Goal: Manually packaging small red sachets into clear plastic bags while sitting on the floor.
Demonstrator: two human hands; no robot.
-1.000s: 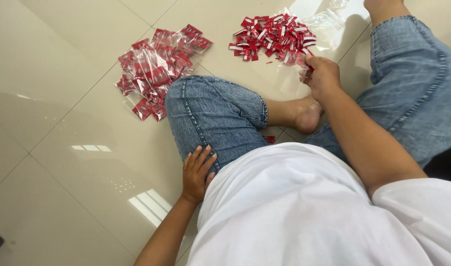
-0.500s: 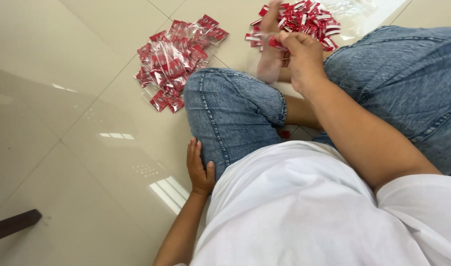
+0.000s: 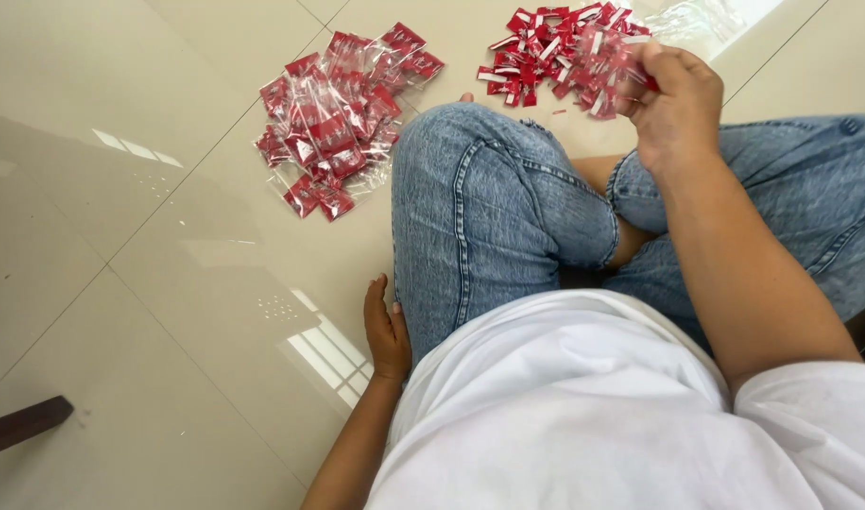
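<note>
Glossy cream tiles made up the floor, the largest thing in view, and more of it showed than half a second before, the camera having tipped so that both heaps sat lower in the picture. The person sat on it in a white shirt and blue jeans, one knee raised. A spread of clear bags holding red packets lay on the tiles left of the knee, toward the far edge. A heap of loose red packets lay beyond the knee, near the far right corner, beside crumpled clear plastic cut off by the frame.

The right hand had lifted off that heap and hung just beside its right edge, fingers curled together around something red and blurred; what exactly it pinched could not be told. The left hand stayed flat on the floor by the hip, fingers together, well apart from both heaps. A dark strip at the left edge was cut off.
</note>
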